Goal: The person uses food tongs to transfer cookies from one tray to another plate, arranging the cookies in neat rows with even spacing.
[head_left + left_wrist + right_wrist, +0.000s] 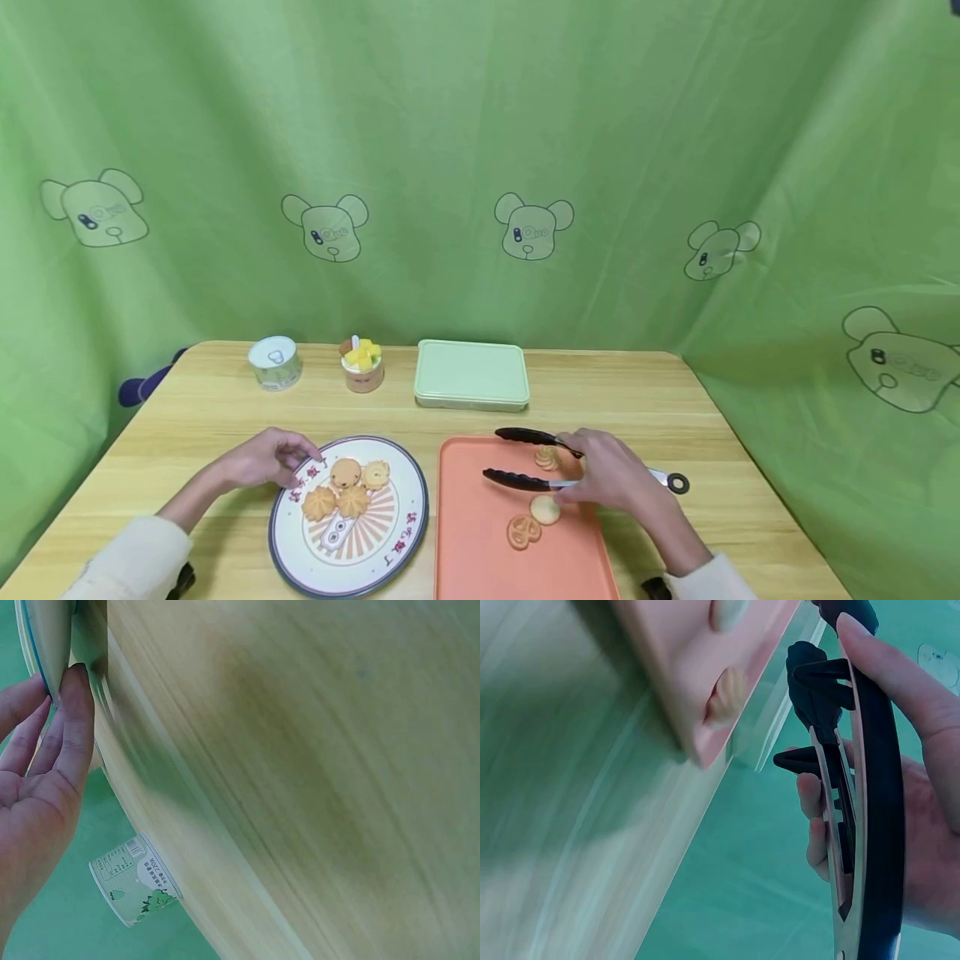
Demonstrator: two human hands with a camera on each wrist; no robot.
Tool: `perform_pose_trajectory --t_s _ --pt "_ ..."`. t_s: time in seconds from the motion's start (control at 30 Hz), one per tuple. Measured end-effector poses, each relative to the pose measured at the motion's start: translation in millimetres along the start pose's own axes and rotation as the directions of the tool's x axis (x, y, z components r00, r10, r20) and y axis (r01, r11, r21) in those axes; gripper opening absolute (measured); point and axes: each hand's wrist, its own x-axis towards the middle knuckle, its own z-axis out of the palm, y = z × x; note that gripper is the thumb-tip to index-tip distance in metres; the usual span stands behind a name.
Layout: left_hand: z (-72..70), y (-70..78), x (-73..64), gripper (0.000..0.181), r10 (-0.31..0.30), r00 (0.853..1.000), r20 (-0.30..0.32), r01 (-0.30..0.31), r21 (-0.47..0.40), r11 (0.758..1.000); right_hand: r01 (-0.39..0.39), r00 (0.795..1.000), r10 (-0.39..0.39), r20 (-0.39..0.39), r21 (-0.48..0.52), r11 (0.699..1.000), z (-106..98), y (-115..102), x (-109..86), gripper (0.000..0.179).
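Note:
My left hand (pixel 262 458) pinches the left rim of a white plate with a blue edge (pixel 408 500); the left wrist view shows thumb and fingers on the rim (pixel 51 645). On the plate lie several cookies (pixel 346 472), two of them flower-shaped. In my right hand (pixel 611 471) I grip black-tipped metal tongs (pixel 517 481), their arms spread apart over the orange tray (pixel 472 550). That tray bears a swirl cookie (pixel 547 457) between the tong arms, a pale round cookie (pixel 545 510) and a pretzel-shaped cookie (pixel 522 532). Nothing is between the tong tips.
Along the back of the wooden table (pixel 600 383) stand a can (pixel 275 364), a small cup topped with yellow cubes (pixel 363 367) and a lidded green box (pixel 472 375). Green curtains (pixel 450 150) hang behind and at the sides.

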Motion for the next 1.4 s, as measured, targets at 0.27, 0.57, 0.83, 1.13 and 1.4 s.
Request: perform_pose_trajectory --t_s 0.27,0.57,0.83,1.13,1.4 --pt "0.3 -1.8 0.3 0.045 0.005 1.0 0.0 -0.005 0.003 1.0 -0.031 1.0 0.03 -0.006 -0.036 0.999 -6.1 20.0 -11.4 0.084" --pt "0.1 -1.4 0.2 0.045 0.006 1.0 0.002 -0.006 -0.003 1.0 -0.044 0.999 0.043 -0.03 -0.042 0.998 -11.2 35.1 -22.6 0.086" --pt "-0.5 -1.4 0.4 0.044 0.007 1.0 0.01 -0.007 -0.007 1.0 -0.084 0.996 0.083 -0.017 -0.047 0.995 -14.9 45.8 -31.8 0.086" --pt "-0.9 -0.8 0.7 0.044 0.01 1.0 0.014 -0.01 -0.012 1.0 -0.099 0.995 0.099 0.001 -0.059 0.993 -12.9 49.8 -32.0 0.088" --pt "-0.5 -0.2 0.9 0.044 0.01 1.0 0.007 -0.01 0.011 1.0 -0.093 0.996 0.093 0.001 -0.071 0.993 -10.7 48.5 -30.7 0.084"
